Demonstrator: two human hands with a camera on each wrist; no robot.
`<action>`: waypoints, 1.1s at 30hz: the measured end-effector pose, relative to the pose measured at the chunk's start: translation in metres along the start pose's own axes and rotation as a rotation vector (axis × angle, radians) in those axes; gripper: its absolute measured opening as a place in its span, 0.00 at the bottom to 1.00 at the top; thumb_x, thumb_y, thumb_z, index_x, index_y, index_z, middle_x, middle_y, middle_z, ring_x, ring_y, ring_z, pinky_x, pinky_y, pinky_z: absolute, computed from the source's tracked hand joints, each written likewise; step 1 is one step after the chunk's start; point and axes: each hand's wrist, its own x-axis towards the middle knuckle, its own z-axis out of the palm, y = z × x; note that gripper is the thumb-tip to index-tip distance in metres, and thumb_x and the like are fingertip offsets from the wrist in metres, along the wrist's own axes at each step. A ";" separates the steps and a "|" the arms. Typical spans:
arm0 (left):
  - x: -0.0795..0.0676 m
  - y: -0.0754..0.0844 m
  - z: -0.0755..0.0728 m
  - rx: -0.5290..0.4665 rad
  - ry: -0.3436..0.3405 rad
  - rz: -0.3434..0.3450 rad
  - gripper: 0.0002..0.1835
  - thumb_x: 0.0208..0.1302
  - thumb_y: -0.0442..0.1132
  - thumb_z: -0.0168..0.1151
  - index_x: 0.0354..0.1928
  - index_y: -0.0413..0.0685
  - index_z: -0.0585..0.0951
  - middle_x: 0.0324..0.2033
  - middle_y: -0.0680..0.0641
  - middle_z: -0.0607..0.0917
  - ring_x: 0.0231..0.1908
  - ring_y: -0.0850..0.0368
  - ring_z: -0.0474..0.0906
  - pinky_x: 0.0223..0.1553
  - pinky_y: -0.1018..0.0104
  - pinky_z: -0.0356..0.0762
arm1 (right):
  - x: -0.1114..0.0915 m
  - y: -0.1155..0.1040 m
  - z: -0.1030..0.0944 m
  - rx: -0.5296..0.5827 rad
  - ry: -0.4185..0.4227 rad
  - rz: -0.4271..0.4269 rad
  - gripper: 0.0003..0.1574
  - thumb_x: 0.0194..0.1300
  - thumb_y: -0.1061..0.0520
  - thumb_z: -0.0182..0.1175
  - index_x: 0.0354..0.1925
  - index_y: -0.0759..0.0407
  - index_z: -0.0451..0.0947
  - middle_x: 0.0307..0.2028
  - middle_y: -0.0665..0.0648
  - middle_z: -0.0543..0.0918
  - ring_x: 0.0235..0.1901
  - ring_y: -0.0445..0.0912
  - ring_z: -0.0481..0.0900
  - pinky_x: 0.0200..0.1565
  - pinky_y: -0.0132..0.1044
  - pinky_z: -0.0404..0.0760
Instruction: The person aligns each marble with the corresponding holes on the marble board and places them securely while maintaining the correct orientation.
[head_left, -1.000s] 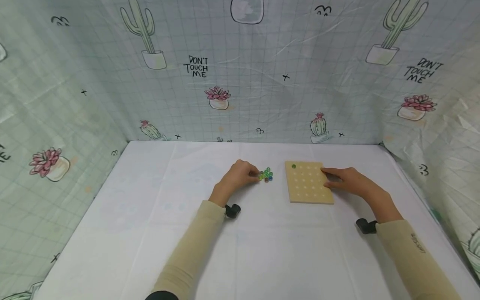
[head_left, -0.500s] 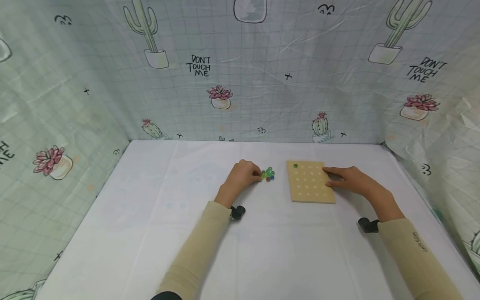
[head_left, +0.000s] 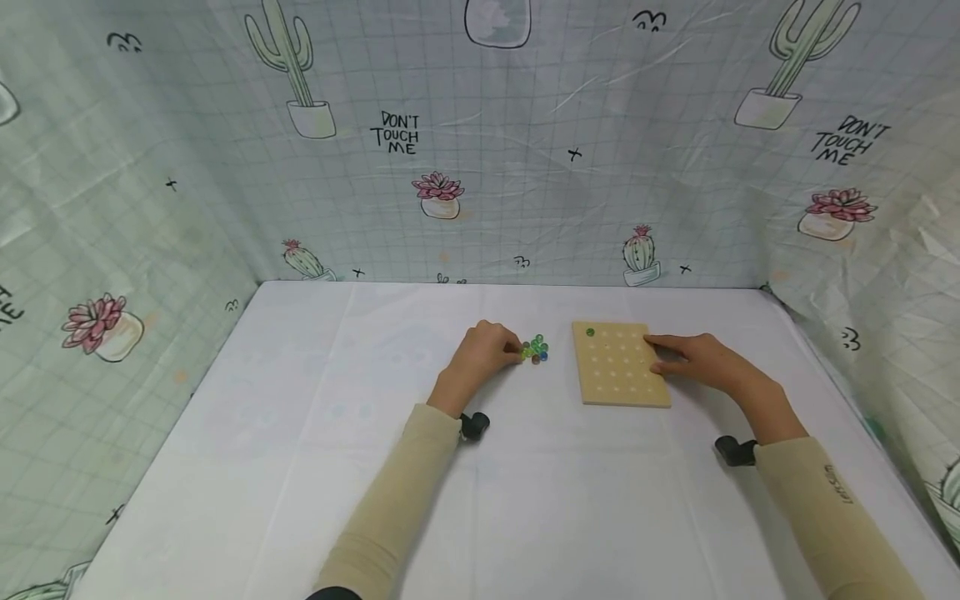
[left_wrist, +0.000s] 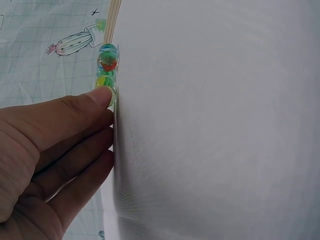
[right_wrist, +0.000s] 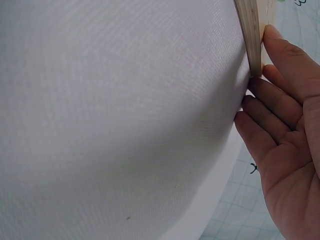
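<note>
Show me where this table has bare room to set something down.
Widest bare patch of table: between the sleeves, on the person's side of the board. Another lies left of the left sleeve. Only a narrow gap separates marbles and board. Crowded: left hand at the marbles, right hand at the board's right edge.

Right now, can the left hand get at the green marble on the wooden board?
Probably yes: the green marble sits near the far left corner of the board, with only loose marbles and tabletop between it and the left hand. The right hand touches the opposite side, clear.
</note>
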 end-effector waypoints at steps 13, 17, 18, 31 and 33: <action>-0.006 -0.002 -0.004 -0.044 0.018 0.013 0.08 0.65 0.41 0.72 0.43 0.48 0.91 0.41 0.50 0.91 0.44 0.56 0.86 0.47 0.64 0.83 | -0.001 -0.002 -0.001 -0.007 -0.008 -0.005 0.45 0.70 0.38 0.63 0.73 0.62 0.66 0.69 0.73 0.68 0.67 0.71 0.66 0.64 0.68 0.67; -0.008 0.003 -0.009 -0.008 0.058 0.033 0.08 0.64 0.40 0.72 0.43 0.48 0.91 0.44 0.48 0.91 0.49 0.52 0.86 0.52 0.60 0.83 | -0.001 -0.001 -0.001 -0.011 -0.005 -0.008 0.45 0.70 0.38 0.63 0.73 0.62 0.66 0.69 0.73 0.69 0.67 0.71 0.67 0.64 0.67 0.68; -0.009 0.004 -0.011 0.000 0.071 0.044 0.08 0.64 0.39 0.72 0.43 0.48 0.91 0.44 0.48 0.91 0.50 0.51 0.86 0.52 0.59 0.83 | -0.001 -0.002 -0.001 -0.011 -0.004 -0.009 0.45 0.70 0.38 0.63 0.73 0.62 0.67 0.69 0.73 0.69 0.67 0.71 0.67 0.64 0.67 0.68; -0.008 0.012 -0.021 0.025 0.141 0.126 0.08 0.63 0.38 0.73 0.43 0.48 0.91 0.44 0.48 0.91 0.48 0.52 0.87 0.49 0.61 0.84 | -0.001 -0.001 -0.001 0.001 -0.002 -0.006 0.44 0.70 0.39 0.63 0.73 0.61 0.66 0.69 0.73 0.68 0.67 0.71 0.66 0.65 0.67 0.67; -0.008 0.013 -0.022 0.030 0.144 0.126 0.08 0.63 0.39 0.73 0.43 0.48 0.91 0.44 0.48 0.91 0.48 0.52 0.87 0.49 0.60 0.85 | -0.001 -0.001 -0.001 -0.002 0.000 -0.010 0.44 0.70 0.39 0.63 0.73 0.61 0.66 0.69 0.73 0.69 0.67 0.71 0.67 0.65 0.67 0.68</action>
